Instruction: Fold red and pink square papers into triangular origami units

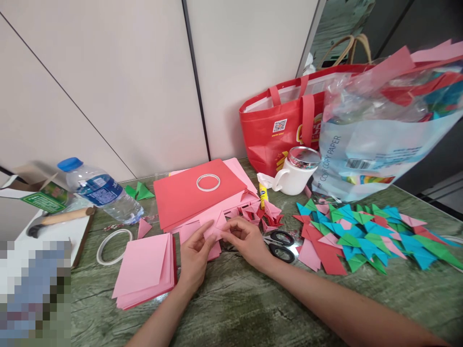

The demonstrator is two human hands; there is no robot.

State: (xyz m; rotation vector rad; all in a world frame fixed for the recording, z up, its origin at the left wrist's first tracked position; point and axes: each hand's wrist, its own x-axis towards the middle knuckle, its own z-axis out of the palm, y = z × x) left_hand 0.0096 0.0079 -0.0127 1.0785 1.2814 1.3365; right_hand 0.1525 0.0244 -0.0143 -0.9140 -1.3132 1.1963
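Note:
Between my two hands is a small piece of folded pink paper (217,222). My left hand (195,250) pinches its left side, and my right hand (248,238) grips its right edge between thumb and fingers. Just left of my left hand lies a stack of square pink paper (142,270). Behind my fingers are large red sheets (188,193) with a white tape roll (208,182) on top. Black-handled scissors (284,246) lie beside my right wrist, their blades partly hidden. Small folded red and pink pieces (271,217) sit just beyond my right hand.
A pile of folded coloured paper (365,233) spreads at right. Behind stand a white mug (294,176), red bag (260,137) and plastic paper bag (361,154). At left are a water bottle (103,193), a second tape roll (115,246) and a wooden-handled hammer (60,219).

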